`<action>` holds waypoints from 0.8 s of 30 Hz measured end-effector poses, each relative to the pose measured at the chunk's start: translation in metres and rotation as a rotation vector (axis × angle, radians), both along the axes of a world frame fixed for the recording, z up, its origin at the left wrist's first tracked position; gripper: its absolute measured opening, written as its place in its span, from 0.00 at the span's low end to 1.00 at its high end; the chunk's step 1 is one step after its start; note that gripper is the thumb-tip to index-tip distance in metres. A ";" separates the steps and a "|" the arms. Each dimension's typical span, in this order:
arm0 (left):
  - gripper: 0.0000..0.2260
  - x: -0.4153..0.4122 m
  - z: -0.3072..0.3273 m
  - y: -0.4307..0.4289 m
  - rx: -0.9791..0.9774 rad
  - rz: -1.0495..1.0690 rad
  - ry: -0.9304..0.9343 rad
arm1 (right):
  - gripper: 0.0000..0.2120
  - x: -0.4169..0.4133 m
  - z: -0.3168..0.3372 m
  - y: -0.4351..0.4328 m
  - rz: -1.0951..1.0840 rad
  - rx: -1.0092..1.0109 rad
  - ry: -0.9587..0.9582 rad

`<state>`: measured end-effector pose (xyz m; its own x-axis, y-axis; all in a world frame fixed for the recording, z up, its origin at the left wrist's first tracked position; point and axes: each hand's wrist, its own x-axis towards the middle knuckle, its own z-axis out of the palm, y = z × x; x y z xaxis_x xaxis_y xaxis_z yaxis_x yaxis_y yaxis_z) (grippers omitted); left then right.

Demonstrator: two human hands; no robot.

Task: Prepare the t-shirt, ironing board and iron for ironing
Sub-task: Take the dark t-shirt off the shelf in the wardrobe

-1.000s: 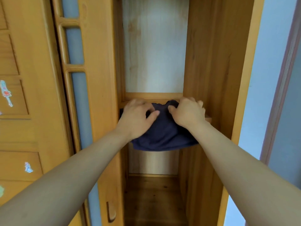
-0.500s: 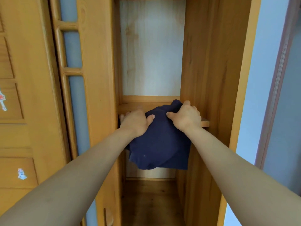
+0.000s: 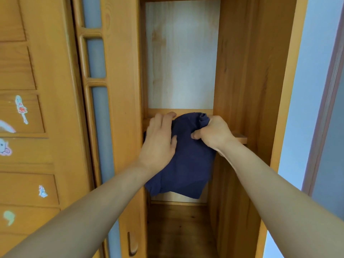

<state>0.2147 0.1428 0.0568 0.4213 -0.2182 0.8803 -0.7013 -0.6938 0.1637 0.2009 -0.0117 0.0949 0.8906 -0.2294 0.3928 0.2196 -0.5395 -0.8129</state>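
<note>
Dark navy t-shirt (image 3: 188, 164), soft and crumpled, half off the wooden shelf (image 3: 240, 138): top bunched on the shelf board, lower part hanging loose over the front edge, hem ragged and uneven below the shelf. Plain cloth, no print visible.

Right hand (image 3: 214, 134) closed in a fist on the bunched upper corner of the t-shirt, at the shelf's right end, thumb tucked across the fabric. Left hand (image 3: 160, 140) laid flat on the t-shirt's left side, fingers spread and extended toward the back of the shelf, palm pressing the cloth, not clenched. Bare forearms reaching in from below the shelf.

Shelf set inside a narrow open wardrobe compartment (image 3: 182, 53); pale back panel above the shelf, nothing else seen on the board but the t-shirt. Left of the shelf, a wooden door (image 3: 119, 90) with frosted panes, then drawer fronts bearing small stickers (image 3: 22, 108). Right of the shelf, wooden side wall, then pale blue wall (image 3: 307, 90).
</note>
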 end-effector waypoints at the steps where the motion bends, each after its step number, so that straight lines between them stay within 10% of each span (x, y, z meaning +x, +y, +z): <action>1: 0.21 -0.002 -0.001 0.004 0.015 0.117 -0.103 | 0.07 -0.003 0.001 0.002 -0.007 0.016 -0.057; 12: 0.48 -0.003 0.004 0.037 -0.181 0.329 0.202 | 0.04 -0.036 0.001 0.032 -0.174 -0.237 -0.477; 24: 0.37 -0.030 0.007 0.025 -0.130 -0.021 0.303 | 0.07 -0.087 0.011 0.036 -0.123 -0.206 -0.557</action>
